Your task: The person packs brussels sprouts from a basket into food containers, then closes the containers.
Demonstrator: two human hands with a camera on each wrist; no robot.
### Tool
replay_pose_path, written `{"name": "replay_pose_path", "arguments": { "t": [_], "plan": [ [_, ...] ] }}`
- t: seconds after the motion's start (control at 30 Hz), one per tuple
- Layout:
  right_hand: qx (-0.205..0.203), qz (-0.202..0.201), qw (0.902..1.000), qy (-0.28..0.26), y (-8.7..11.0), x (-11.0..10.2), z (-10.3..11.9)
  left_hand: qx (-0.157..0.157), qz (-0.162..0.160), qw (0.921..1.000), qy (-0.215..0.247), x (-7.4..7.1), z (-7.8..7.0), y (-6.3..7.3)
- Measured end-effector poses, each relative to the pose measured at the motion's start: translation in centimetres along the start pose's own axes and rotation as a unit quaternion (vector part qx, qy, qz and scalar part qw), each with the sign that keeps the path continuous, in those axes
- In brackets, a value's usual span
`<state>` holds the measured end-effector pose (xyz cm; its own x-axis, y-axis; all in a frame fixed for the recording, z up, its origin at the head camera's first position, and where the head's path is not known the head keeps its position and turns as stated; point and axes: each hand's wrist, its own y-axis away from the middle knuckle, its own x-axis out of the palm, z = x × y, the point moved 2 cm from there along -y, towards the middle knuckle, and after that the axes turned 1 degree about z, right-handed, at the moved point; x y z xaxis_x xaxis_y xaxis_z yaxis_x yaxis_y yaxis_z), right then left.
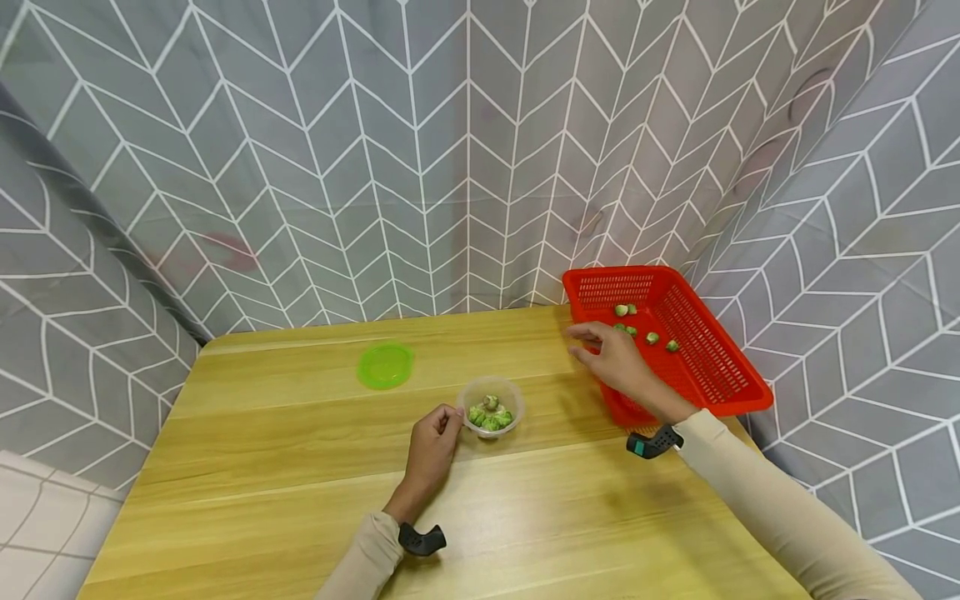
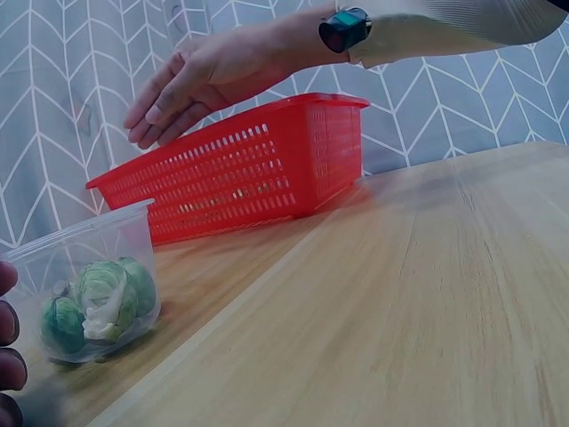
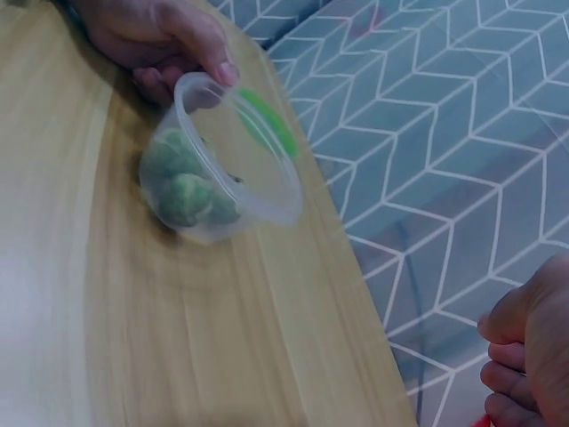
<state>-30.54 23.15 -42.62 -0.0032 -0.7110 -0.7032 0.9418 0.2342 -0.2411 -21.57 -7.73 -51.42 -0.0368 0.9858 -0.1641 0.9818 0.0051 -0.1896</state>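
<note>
A clear round plastic container [image 1: 465,400] stands on the table with several Brussels sprouts [image 3: 187,197] inside. My left hand [image 1: 435,442] pinches its rim on the left side, the thumb at the lip and the other fingers curled below. Over the near left edge of a red plastic basket [image 1: 720,350] hovers my right hand [image 1: 618,362], thumb and fingers apart, nothing seen between them. Several more Brussels sprouts [image 1: 652,338] lie scattered on the basket's floor, some partly hidden behind that hand. In the left wrist view, the right hand [image 2: 209,80] is above the basket's rim.
A green round lid [image 1: 386,366] lies flat on the wooden table [image 1: 300,450], left of and behind the container. Grey patterned curtains [image 1: 420,167] hang behind the table and along both sides. The basket sits at the table's right back corner.
</note>
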Motion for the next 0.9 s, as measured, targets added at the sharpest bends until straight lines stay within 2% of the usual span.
{"name": "replay_pose_path", "arguments": {
  "t": [0.4, 0.9],
  "plan": [
    [0.028, -0.023, 0.9993, 0.001, -0.8, -1.7, -2.2, 0.0, -0.009, 0.9999, 0.008, 0.1, 0.3, -0.1],
    [0.067, -0.017, 0.9968, 0.041, -1.9, -3.3, -6.8, 0.001, 0.001, 1.0, 0.002, 0.0, 0.4, 0.0]
  ]
}}
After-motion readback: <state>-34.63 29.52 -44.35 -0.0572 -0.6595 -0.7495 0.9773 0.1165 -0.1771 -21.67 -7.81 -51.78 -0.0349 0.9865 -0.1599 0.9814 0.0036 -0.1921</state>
